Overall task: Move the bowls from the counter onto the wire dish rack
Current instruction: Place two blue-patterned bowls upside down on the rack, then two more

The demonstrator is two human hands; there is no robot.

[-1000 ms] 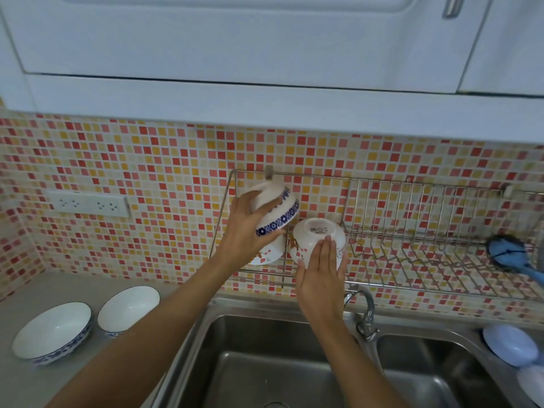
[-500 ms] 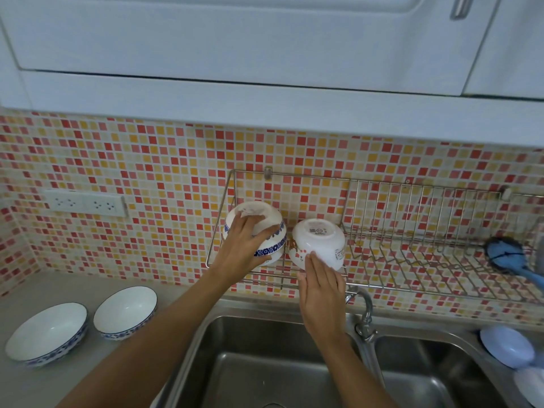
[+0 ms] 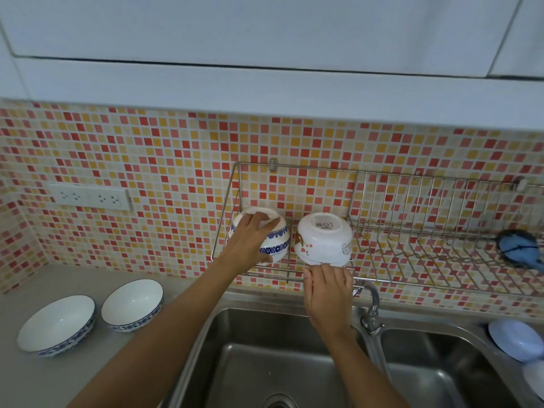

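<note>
A wire dish rack (image 3: 426, 254) hangs on the tiled wall above the sink. At its left end a white bowl with a blue pattern band (image 3: 278, 241) lies upside down, and my left hand (image 3: 250, 245) is clasped over its base and side. Beside it, to the right, a white bowl with red flowers (image 3: 323, 240) rests upside down and tilted. My right hand (image 3: 328, 290) is just below it, fingertips touching its lower rim without gripping. Two blue-rimmed bowls (image 3: 57, 323) (image 3: 132, 301) stand upright on the grey counter (image 3: 35, 384) at the left.
A steel double sink (image 3: 265, 363) lies under my arms, with the faucet (image 3: 372, 307) just right of my right wrist. A blue brush (image 3: 519, 250) lies at the rack's right end. Pale blue dishes (image 3: 515, 340) sit at the sink's right edge. A wall socket (image 3: 89, 196) is at the left.
My left hand lowered the blue-patterned bowl from a raised, tilted hold down onto the rack. My right hand slid down from the floral bowl's side to its lower rim.
</note>
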